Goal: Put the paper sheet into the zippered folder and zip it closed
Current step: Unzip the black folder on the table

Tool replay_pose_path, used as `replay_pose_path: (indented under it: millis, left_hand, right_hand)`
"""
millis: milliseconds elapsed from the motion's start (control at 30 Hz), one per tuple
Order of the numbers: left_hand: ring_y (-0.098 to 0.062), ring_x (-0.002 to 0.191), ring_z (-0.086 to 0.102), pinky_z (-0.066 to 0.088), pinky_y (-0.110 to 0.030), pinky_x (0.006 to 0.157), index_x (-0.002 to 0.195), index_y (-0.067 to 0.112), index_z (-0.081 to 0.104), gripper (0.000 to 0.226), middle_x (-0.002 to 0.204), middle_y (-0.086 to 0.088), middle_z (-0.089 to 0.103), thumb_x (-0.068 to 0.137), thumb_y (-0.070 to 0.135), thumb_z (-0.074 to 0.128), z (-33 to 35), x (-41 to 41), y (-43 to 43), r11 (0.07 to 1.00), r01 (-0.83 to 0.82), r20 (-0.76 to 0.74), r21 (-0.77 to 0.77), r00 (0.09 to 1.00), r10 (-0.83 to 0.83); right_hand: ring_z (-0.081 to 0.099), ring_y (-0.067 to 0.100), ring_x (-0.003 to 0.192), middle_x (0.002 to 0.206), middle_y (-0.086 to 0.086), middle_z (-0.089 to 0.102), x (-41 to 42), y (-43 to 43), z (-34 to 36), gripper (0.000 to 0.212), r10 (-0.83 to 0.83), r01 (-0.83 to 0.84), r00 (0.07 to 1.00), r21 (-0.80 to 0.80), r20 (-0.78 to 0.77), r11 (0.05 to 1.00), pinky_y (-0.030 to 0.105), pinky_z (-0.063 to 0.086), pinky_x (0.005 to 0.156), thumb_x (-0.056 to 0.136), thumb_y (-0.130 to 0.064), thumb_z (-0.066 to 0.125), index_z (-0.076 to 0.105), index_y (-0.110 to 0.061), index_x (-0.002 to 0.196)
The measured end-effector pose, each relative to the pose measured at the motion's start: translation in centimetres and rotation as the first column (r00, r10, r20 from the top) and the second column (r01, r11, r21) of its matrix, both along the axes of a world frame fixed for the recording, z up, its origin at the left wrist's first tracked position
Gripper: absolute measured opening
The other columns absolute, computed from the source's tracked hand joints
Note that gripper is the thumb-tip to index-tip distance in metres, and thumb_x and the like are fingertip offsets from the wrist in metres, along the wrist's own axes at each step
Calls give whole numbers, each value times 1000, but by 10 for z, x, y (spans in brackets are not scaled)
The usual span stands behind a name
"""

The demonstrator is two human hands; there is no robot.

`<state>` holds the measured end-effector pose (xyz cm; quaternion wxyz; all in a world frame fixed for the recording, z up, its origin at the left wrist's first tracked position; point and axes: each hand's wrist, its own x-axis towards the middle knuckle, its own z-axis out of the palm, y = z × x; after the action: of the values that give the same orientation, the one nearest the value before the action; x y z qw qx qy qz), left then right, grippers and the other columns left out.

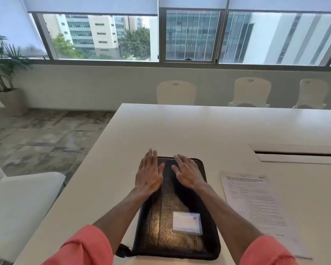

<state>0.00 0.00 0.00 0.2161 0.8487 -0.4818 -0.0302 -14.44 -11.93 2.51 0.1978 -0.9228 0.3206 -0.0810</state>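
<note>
black folder [177, 222] closed, flat | printed sheet [256, 207] just right

Single head-worn view, angled forward and down, close over the table [218, 127], facing windows [103, 37]

Bright daylight from the windows [189, 35] glares off the table [199, 127]; wide-angle edges bend, detail soft.

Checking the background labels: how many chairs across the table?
3, all along the far edge: one near the table's left corner, one right of it, one furthest right. More may lie off-frame.
</note>
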Motion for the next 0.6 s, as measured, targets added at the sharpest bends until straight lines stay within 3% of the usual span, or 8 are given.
replay_pose_path:
  millis: [167,400,600]
  left_hand:
    - [-22,172,-1,5,-40,140,175,12,-6,79,185,-8,-5,117,55,25,-18,13,-2,997,-53,-127,56,990,59]
    - [-17,171,-4,1,-41,140,175,13,-9,80,185,-6,-8,117,56,25,-32,43,-12,991,39,-196,125,980,-14]
    - [-16,171,-5,1,-42,140,175,16,-9,84,185,-5,-8,115,60,30,-40,69,-13,987,46,-233,152,972,-9]
  right_hand:
    - [25,23,167,178,-1,29,17,-4,-12,60,71,-71,997,63,12,995,49,22,136,116,-38,48,34,-19,171]
    - [37,21,160,172,-1,39,58,-21,-20,63,205,-210,977,98,60,973,50,29,134,107,-29,64,45,-19,166]
    - [54,21,147,162,1,55,96,-44,-20,49,223,-237,968,129,118,963,51,38,129,104,-15,62,61,-15,153]
